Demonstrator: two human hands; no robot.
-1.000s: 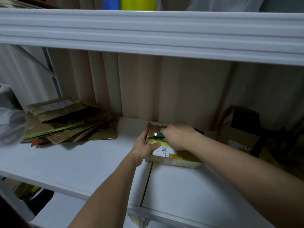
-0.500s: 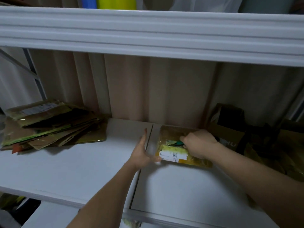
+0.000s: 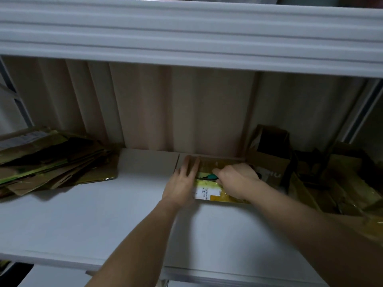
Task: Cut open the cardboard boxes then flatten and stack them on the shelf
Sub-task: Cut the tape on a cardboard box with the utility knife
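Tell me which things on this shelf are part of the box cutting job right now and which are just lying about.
In the job:
- small box, held flat by left hand
- green-handled cutter in right hand
- flattened stack
- shelf

Lying about:
- open boxes at right, waiting
- curtain

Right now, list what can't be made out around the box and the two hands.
- Cutter blade, head view: only a green bit shows; the right hand covers the rest.
- Box left end: hidden under the left hand.
- Label print: too small and blurred to read.
- Open boxes at right: insides too dark to see.
- Flat stack at left: cut off by the frame edge, so no count.
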